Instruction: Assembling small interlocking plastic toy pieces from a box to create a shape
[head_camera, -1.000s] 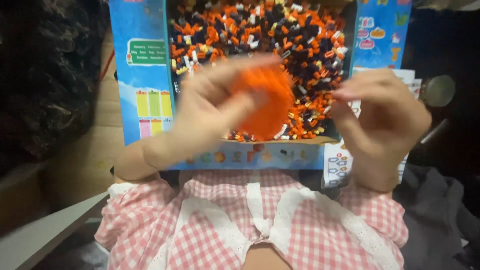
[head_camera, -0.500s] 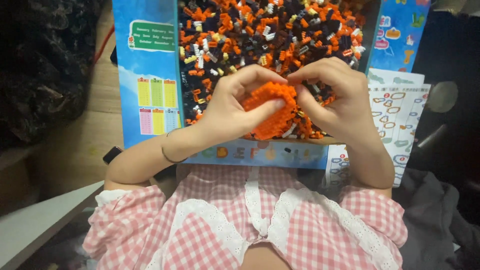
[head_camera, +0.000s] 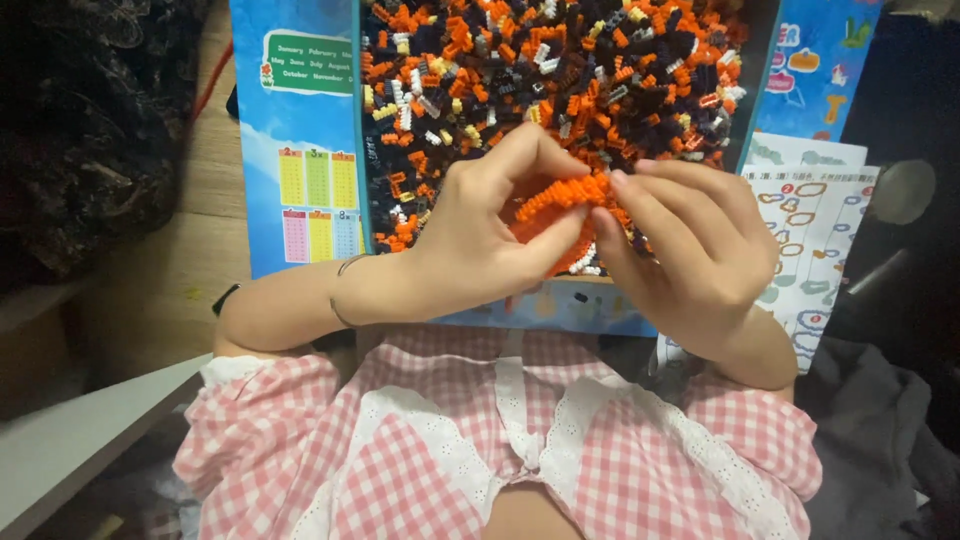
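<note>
While both hands close in over the tray, the orange brick piece (head_camera: 562, 195) sits right between them, held up just above the near edge of the loose-brick tray (head_camera: 372, 130). It looks like a flat, studded build of tiny orange bricks, seen nearly edge-on, so its full shape is hard to tell. The left hand (head_camera: 480, 235) has it from one side, thumb and forefinger pinching the rim; the right hand (head_camera: 690, 245) meets it from the other, fingers (head_camera: 640, 215) pressed together along the top edge. Both grips are tight on the piece, no spread at all.

To handle this well, I'd judge that steady support underneath matters most: press evenly along the row of studs rather than at one corner, or the thin plate could flex and pop bricks loose. Keeping it over the tray is sensible too, since anything that drops lands among the spares.

Beneath the hands, the tray is heaped with orange, black, white and yellow bricks. A blue printed chart board (head_camera: 300, 150) frames it on the left, and a white instruction sheet (head_camera: 830, 215) lies at the right edge. A pink gingham top (head_camera: 400, 450) fills the foreground.
</note>
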